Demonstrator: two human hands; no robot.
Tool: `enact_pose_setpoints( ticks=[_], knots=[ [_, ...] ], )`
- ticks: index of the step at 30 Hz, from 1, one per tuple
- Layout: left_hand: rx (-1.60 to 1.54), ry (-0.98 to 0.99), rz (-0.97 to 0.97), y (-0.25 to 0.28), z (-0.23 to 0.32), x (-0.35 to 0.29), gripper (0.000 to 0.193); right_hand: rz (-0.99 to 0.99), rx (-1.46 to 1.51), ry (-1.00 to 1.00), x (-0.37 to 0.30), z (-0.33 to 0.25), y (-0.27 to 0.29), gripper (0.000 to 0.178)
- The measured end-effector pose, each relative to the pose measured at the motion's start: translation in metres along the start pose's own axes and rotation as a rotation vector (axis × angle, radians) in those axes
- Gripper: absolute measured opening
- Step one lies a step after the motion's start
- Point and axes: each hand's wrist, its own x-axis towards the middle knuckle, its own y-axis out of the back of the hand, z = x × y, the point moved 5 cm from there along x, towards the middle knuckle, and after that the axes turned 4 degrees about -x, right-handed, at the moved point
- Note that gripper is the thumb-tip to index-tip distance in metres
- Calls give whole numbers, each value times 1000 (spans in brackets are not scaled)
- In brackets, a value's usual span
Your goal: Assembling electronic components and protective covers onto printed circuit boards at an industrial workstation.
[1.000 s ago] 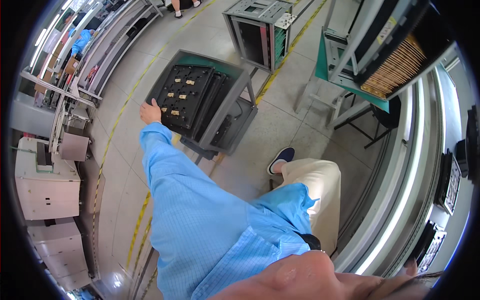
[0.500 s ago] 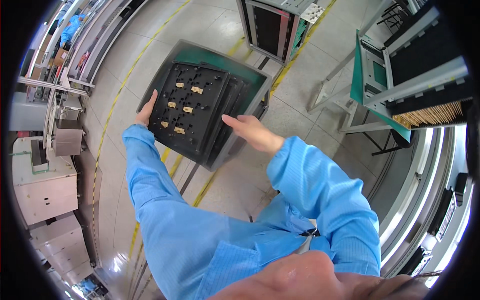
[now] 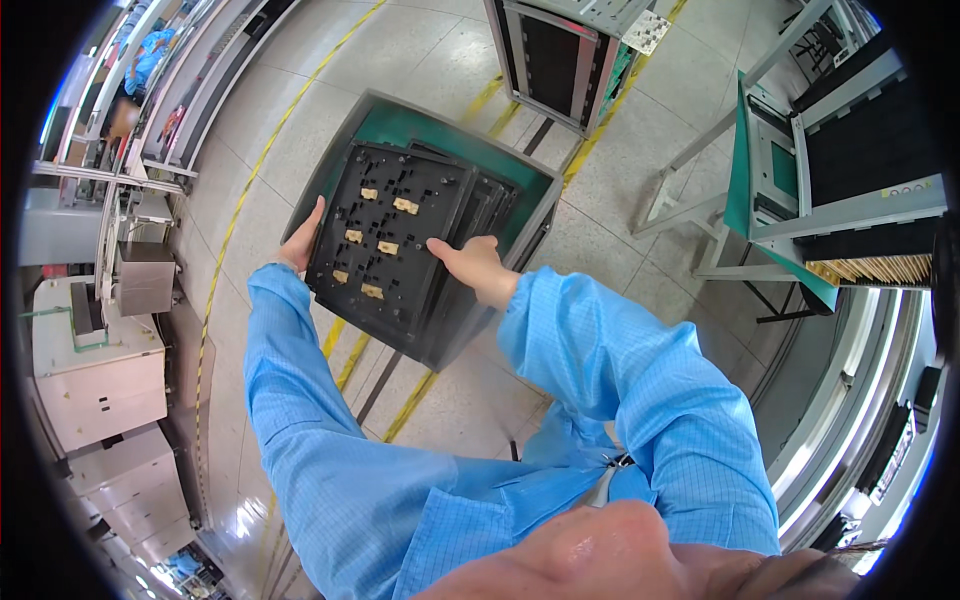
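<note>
A black fixture plate [image 3: 375, 222] with small slots, pegs and several tan blocks [image 3: 388, 248] lies in front of me, slightly tilted. Beneath its right side show more black plates [image 3: 490, 205], stacked unevenly. They rest on a grey cart with a raised rim [image 3: 545, 180] and a green surface [image 3: 395, 125]. My left hand [image 3: 302, 240] grips the plate's left edge, thumb along the side and fingers mostly hidden. Across from it, my right hand [image 3: 478, 268] is closed at the right edge, its thumb over the top; the undersides of its fingers are hidden.
A metal rack [image 3: 555, 65] stands beyond the cart. At the right is a frame stand [image 3: 770, 165] with a green sheet. Pale machine cabinets [image 3: 105, 360] line the left. Yellow floor tape [image 3: 235, 215] runs past the cart. Far left, another person in blue [image 3: 150, 55] is visible.
My right hand has moved left, and its thumb now lies over the plate's right edge. My left hand keeps its hold. The whole view has shifted slightly.
</note>
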Motion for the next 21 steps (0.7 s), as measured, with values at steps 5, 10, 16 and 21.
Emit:
enact_pose_setpoints(
  ticks=[5, 10, 16, 21],
  knots=[
    [-12, 29, -71, -27, 10, -5, 93, -5, 319, -69, 18, 10, -7, 104],
    [66, -5, -84, -30, 17, -23, 98, -52, 474, -125, 18, 2, -16, 94],
    [246, 17, -43, -46, 1, -65, 97, -143, 392, -143, -21, 20, -24, 84],
    [289, 53, 49, -60, -1, -100, 91, 8, 164, -28, -68, 5, -8, 82]
  ],
)
